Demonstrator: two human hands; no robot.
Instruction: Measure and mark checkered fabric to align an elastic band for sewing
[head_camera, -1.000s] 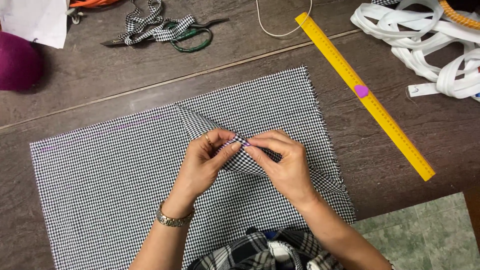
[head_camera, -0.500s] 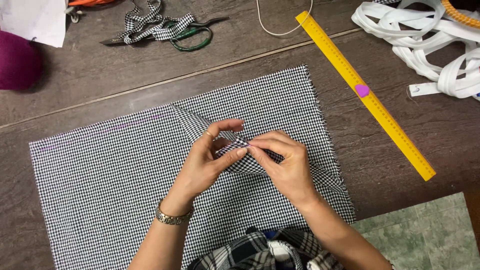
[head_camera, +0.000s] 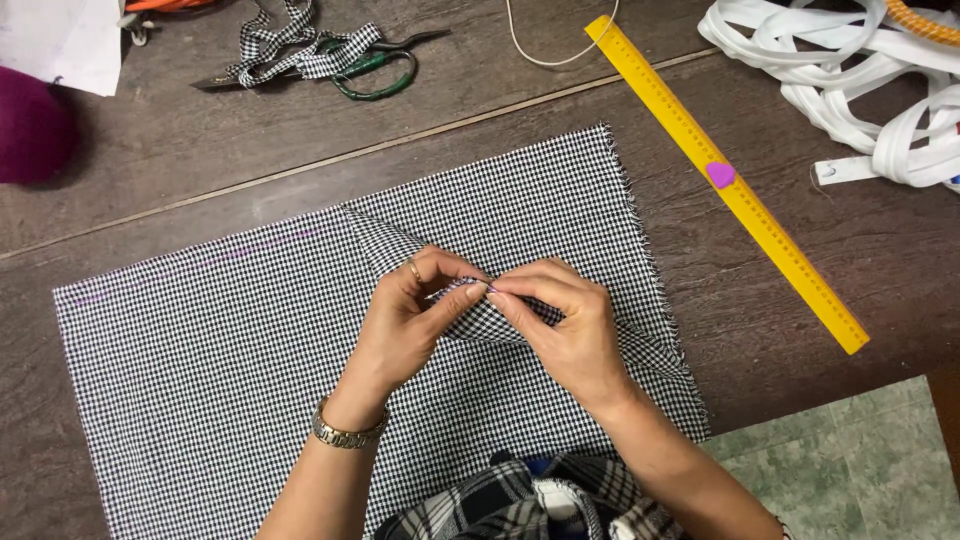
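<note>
Both hands, left (head_camera: 405, 325) and right (head_camera: 565, 330), pinch a raised diagonal fold at the middle of the black-and-white checked cloth (head_camera: 200, 380), spread on the table (head_camera: 800, 330). The fold is only gathered; beyond the cloth's far edge, the scissors (head_camera: 365, 70) lie untouched.

Both hands meet over a checked black-and-white cloth (head_camera: 220, 370) spread on the dark bench (head_camera: 800, 330): the left hand (head_camera: 405, 320) and right hand (head_camera: 570, 325) pinch a raised fold of it between their fingers (head_camera: 455, 300). A yellow ruler (head_camera: 725, 180) lies slantwise just beside the cloth's frayed right edge, with green-handled scissors (head_camera: 375, 75) and white tape (head_camera: 860, 90) farther back.
</note>
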